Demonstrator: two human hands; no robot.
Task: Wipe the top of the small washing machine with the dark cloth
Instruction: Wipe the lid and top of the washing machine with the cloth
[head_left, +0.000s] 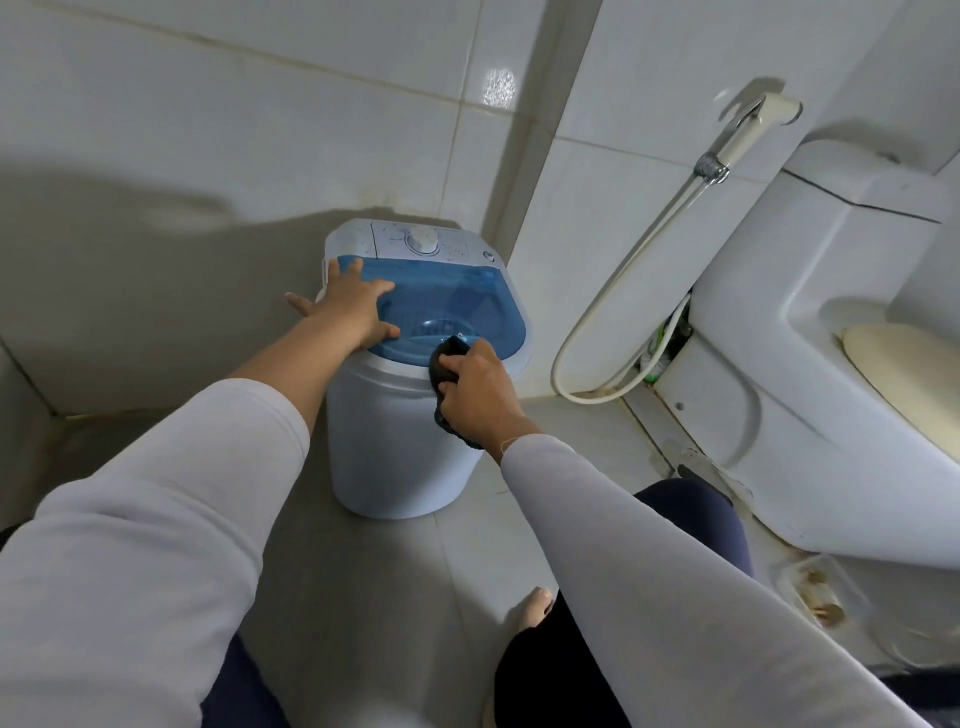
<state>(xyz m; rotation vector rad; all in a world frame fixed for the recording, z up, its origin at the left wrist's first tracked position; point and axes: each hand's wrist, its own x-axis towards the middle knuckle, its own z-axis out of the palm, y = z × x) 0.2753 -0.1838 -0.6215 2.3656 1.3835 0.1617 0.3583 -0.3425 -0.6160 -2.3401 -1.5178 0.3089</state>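
Observation:
The small white washing machine (395, 441) stands on the floor in the tiled corner, with a see-through blue lid (457, 296) and a white dial panel (423, 241) at the back. My left hand (353, 306) lies flat, fingers spread, on the lid's left side. My right hand (478, 389) grips the dark cloth (444, 364), bunched up, and presses it on the lid's near right rim. Part of the cloth hangs below my palm against the drum.
A white toilet (810, 364) stands close on the right, with a bidet sprayer (737, 140) on the wall and its hose (597, 312) looping down between toilet and machine. Tiled walls close in behind and left. My knee and bare foot (535, 608) are on the floor below.

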